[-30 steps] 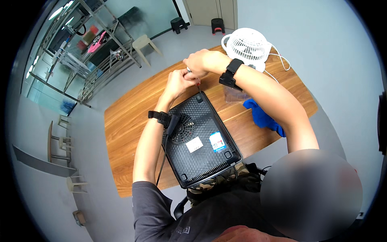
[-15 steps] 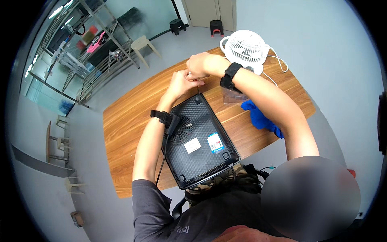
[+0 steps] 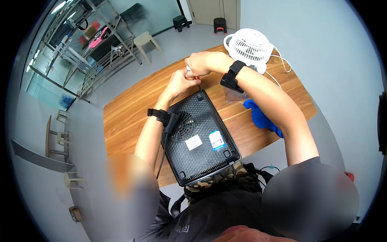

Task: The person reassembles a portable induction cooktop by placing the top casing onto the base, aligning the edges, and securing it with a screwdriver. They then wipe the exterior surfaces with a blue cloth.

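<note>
A black induction cooker lies upside down on the wooden table, its round fan grille, corner feet and two labels facing up. At its far corner, my right hand is closed around the top of a screwdriver; bits of white and red handle show between the fingers. Below and to the left, the fingers of my left hand are pinched on the same tool. A thin dark shaft runs down toward the cooker's far edge; its tip is hard to make out.
A white fan with a cable stands at the table's far right. Nearer are a clear plastic box, partly behind my right forearm, and a blue cloth. A black cable hangs from my left wrist strap. Stools and a metal rack stand beyond.
Both hands stay at the cooker's far corner, the right one turned slightly, so more of the screwdriver's handle shows. The view has shifted a little.
</note>
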{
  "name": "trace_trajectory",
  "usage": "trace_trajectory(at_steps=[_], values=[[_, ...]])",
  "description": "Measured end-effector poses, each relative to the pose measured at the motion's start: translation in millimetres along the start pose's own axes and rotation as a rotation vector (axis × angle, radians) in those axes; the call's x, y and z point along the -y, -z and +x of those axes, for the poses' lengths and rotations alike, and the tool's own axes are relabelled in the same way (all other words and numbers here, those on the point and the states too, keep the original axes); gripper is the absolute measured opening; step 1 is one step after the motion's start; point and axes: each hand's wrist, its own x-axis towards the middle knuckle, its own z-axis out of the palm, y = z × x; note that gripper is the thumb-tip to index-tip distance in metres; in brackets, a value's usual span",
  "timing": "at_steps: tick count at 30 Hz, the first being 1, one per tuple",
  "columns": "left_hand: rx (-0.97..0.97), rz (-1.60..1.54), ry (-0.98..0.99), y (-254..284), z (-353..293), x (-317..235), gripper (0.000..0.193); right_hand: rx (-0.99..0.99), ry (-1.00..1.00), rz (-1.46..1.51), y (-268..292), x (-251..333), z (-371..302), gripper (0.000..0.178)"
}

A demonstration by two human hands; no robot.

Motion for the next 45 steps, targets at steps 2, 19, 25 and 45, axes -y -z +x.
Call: trace_trajectory(at_steps=[2, 19, 25, 45], values=[[0.006, -0.041, -0.055, 4, -6, 10, 0.027, -0.026, 0.005, 0.006, -1, 2, 0, 0.038], [0.253, 0.348, 0.127, 67, -148, 78, 0.026, -0.062, 0.15, -0.073, 13, 16, -14, 0.044], [0.258, 0.515, 0.093, 56, -152, 83, 0.026, -0.057, 0.102, -0.044, 15, 5, -19, 0.042], [0.019, 0.287, 0.205, 115, -217, 122, 0.026, -0.176, 0.341, 0.044, 74, 118, -16, 0.04]])
